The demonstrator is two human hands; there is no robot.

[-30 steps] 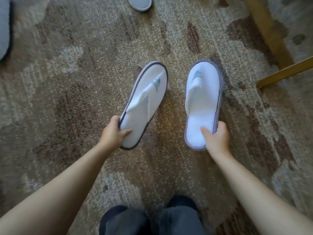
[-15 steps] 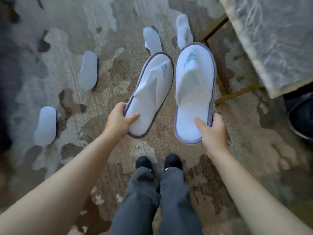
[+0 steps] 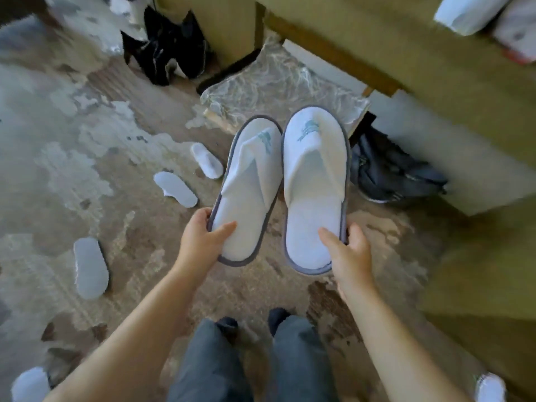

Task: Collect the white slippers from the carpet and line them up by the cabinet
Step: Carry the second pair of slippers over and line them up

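I hold two white slippers with grey trim side by side in the air above the patterned carpet [image 3: 87, 158]. My left hand [image 3: 200, 239] grips the heel of the left slipper [image 3: 249, 187]. My right hand [image 3: 348, 253] grips the heel of the right slipper [image 3: 314, 181]. Their toes point away from me, toward a tan wooden cabinet [image 3: 435, 68] at the upper right. More white slippers lie on the carpet: two [image 3: 175, 188] [image 3: 207, 161] left of my hands, one [image 3: 90, 268] further left, one [image 3: 30, 384] at the bottom left, one [image 3: 490, 387] at the bottom right.
A plastic-wrapped flat item [image 3: 278, 85] lies on the floor by the cabinet. Dark shoes [image 3: 391, 169] sit under the cabinet edge, and black footwear [image 3: 165, 50] stands at the top. My grey trouser legs [image 3: 255, 364] are below. White bundles [image 3: 470, 10] rest on the cabinet top.
I have stood up with both slippers lifted off the carpet, and the view has swung toward the cabinet. The slippers have come closer together.
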